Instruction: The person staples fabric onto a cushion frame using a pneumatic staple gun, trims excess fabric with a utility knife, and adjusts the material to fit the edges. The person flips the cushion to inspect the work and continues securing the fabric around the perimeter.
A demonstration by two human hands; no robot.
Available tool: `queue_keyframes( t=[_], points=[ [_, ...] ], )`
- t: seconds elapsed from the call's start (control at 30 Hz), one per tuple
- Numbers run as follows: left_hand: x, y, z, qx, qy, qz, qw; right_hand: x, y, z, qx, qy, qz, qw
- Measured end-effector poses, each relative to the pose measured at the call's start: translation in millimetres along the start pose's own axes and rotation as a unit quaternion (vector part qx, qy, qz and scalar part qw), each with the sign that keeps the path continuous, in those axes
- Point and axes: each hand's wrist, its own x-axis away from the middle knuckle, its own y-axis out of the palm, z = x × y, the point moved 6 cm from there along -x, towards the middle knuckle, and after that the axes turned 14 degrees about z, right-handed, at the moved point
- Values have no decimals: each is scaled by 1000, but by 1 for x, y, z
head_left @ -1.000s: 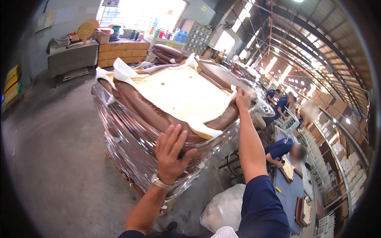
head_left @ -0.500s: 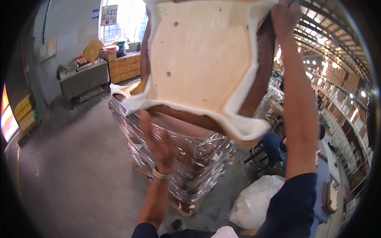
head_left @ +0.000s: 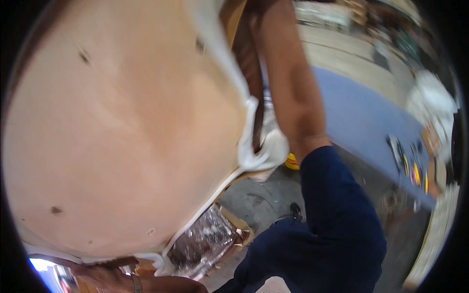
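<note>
A large upholstered seat panel point(head_left: 127, 136) fills the left and middle of the view close to me. Its bare plywood face is toward me, with white padding and brown covering around the rim. At the lower left, my left hand point(head_left: 105, 278) is closed on the panel's bottom edge, some fingers hidden behind it. My right forearm reaches up along the panel's right side; the hand itself is cut off by the top of the picture. Below the panel, a plastic-wrapped stack of brown pieces point(head_left: 202, 241) shows in part.
To the right stands a table with a blue-grey top point(head_left: 364, 117). Several hand tools point(head_left: 413, 163) lie at its near right end. White wrapped material point(head_left: 432, 97) is beyond them, and pale ribbed stock point(head_left: 435, 239) lines the right rim. A yellow object point(head_left: 291, 162) sits behind the panel's corner.
The view has swung right, from the wrapped stack toward the blue-grey table. The seat panel has come off the stack area with me and now looks much closer and tilted.
</note>
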Motion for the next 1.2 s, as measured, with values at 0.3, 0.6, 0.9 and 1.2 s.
queue_keyframes(
  t=[0.3,0.6,0.9,1.2],
  points=[
    [187,261,428,317,34,-477,819,192,-499,-94,245,100,414,871],
    [391,223,891,498,437,-576,479,444,-621,-129,101,-9,786,610],
    [497,75,1030,726,318,-498,352,342,-782,-191,322,45,754,571],
    [696,105,804,569,275,-719,289,338,-815,-225,432,249,649,574]
  ],
)
